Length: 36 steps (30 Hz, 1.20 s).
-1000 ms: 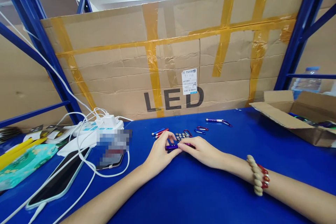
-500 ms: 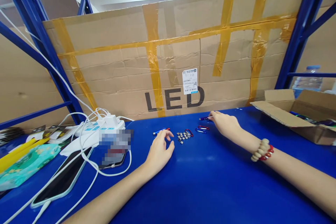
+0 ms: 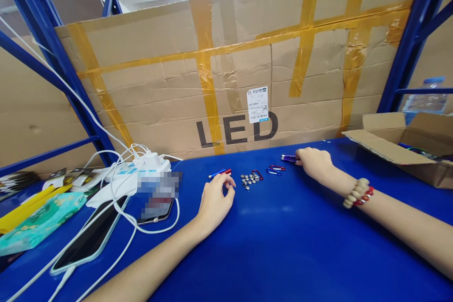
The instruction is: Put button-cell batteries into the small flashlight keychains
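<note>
My right hand [image 3: 314,163], with beads at its wrist, grips the end of a slim purple metal tube [image 3: 290,158], like a mini flashlight; a second one may lie beside it. My left hand [image 3: 216,198] rests on the table with fingers curved and apart, holding nothing visible. Just beyond its fingers lie a blue tube [image 3: 216,173] and a red tube [image 3: 225,171]. Between my hands sit several small silver button cells [image 3: 249,180] and a red carabiner [image 3: 257,175]. Closer to my right hand are another red carabiner [image 3: 278,167] and a blue carabiner [image 3: 273,172].
A taped cardboard sheet [image 3: 170,94] stands behind the blue table [image 3: 269,255]. At left are a power strip [image 3: 152,165], white cables, a phone [image 3: 92,236] and a green packet [image 3: 46,222]. An open cardboard box [image 3: 432,170] stands at right.
My right hand has shifted slightly right, and the purple tube in it now shows more fully. My left hand stays near the red and blue tubes. The view has tilted a little.
</note>
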Tool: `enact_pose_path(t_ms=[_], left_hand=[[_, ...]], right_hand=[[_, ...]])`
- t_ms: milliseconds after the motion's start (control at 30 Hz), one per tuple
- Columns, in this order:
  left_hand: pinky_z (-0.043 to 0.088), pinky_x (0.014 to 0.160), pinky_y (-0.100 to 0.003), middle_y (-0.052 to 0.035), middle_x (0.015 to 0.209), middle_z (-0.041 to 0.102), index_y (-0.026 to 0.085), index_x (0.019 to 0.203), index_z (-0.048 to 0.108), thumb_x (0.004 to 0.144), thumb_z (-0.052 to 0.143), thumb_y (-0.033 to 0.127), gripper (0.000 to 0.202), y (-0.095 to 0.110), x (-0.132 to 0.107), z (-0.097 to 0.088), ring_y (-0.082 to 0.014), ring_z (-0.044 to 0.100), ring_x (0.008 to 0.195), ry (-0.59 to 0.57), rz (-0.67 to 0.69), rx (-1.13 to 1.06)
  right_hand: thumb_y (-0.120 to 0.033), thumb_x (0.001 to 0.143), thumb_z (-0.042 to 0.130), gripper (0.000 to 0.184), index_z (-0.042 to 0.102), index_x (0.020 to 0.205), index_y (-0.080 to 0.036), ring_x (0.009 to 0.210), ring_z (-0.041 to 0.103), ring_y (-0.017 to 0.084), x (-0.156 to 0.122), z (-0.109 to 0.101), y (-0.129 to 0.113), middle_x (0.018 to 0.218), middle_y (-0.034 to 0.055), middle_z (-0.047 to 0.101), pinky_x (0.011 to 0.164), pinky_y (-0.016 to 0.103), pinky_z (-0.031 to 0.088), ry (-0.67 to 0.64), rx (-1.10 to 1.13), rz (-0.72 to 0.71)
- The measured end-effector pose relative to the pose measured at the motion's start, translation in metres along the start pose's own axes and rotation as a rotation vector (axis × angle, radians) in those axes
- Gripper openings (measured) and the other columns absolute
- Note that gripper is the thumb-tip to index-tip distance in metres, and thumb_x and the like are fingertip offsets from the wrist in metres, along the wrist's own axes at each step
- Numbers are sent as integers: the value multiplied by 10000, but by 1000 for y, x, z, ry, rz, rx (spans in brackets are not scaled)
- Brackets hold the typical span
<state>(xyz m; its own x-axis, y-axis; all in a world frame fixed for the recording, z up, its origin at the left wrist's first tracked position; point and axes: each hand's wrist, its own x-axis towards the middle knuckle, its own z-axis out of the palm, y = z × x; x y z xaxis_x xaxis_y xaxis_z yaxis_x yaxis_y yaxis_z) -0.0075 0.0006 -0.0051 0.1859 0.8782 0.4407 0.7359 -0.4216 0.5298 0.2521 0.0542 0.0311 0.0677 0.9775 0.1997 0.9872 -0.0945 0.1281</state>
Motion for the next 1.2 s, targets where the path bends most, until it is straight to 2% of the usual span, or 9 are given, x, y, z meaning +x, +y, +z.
enact_pose_path(t_ms=[100, 200, 300, 400, 533, 600, 733, 933, 1200], left_hand=[[370, 721, -308, 12, 822, 590, 211, 802, 551, 717, 435, 59, 209, 2, -1, -3, -159, 539, 747, 40, -24, 73], [382, 796, -338, 0, 908, 620, 207, 832, 547, 727, 434, 43, 226, 4, 0, -6, -173, 557, 851, 45, -43, -15], [368, 895, -347, -15, 1011, 629, 204, 878, 548, 743, 426, 36, 247, 5, 1, -6, -172, 544, 991, 49, -59, -109], [311, 970, -389, -22, 1114, 600, 215, 952, 552, 735, 447, 47, 294, 4, 0, -3, -188, 493, 1095, 31, -85, -38], [296, 960, -431, -25, 1132, 582, 223, 953, 556, 726, 485, 94, 270, 1, -2, 2, -220, 447, 1125, 1, -57, 106], [320, 925, -424, -27, 1107, 585, 223, 946, 552, 728, 492, 109, 253, -1, -3, 3, -224, 453, 1097, 0, -40, 140], [347, 868, -394, -27, 1066, 584, 226, 957, 545, 739, 491, 100, 258, -3, -3, 2, -217, 470, 1031, 4, -9, 164], [362, 807, -368, -25, 952, 591, 222, 956, 543, 783, 484, 84, 229, -5, -2, 2, -210, 488, 957, -29, -19, 159], [374, 871, -371, -37, 922, 576, 221, 1042, 538, 814, 478, 91, 269, -7, 1, 5, -191, 503, 923, -19, -42, 28]], right_hand=[[-76, 827, 432, 212, 628, 910, -82, 913, 582, 295, 2, 4, 2, 944, 189, 628, 598, 309, 380, 25, -6, -8], [-87, 829, 430, 222, 616, 948, -114, 959, 546, 280, 3, 9, -2, 986, 161, 606, 616, 305, 381, 116, -6, -85], [-161, 847, 448, 197, 610, 959, -147, 930, 544, 248, -2, 12, -14, 960, 117, 603, 666, 309, 392, 329, 51, -292], [-220, 858, 460, 186, 617, 940, -164, 880, 552, 211, -14, 10, -33, 938, 85, 609, 731, 314, 395, 452, 162, -561], [-243, 872, 448, 221, 624, 996, -194, 875, 544, 193, -32, 9, -53, 967, 67, 609, 781, 335, 393, 432, 285, -876], [-246, 881, 438, 253, 604, 1070, -220, 926, 533, 196, -38, 11, -58, 1030, 64, 595, 812, 345, 392, 394, 327, -963], [-247, 900, 405, 301, 559, 1159, -238, 992, 510, 202, -41, 15, -59, 1096, 76, 567, 828, 357, 399, 377, 376, -990], [-231, 888, 435, 253, 616, 1065, -234, 1005, 501, 206, -42, 15, -60, 1105, 72, 566, 837, 363, 392, 394, 386, -1037], [-248, 896, 423, 269, 607, 1091, -242, 986, 512, 195, -42, 18, -62, 1067, 61, 584, 813, 355, 398, 362, 423, -967]])
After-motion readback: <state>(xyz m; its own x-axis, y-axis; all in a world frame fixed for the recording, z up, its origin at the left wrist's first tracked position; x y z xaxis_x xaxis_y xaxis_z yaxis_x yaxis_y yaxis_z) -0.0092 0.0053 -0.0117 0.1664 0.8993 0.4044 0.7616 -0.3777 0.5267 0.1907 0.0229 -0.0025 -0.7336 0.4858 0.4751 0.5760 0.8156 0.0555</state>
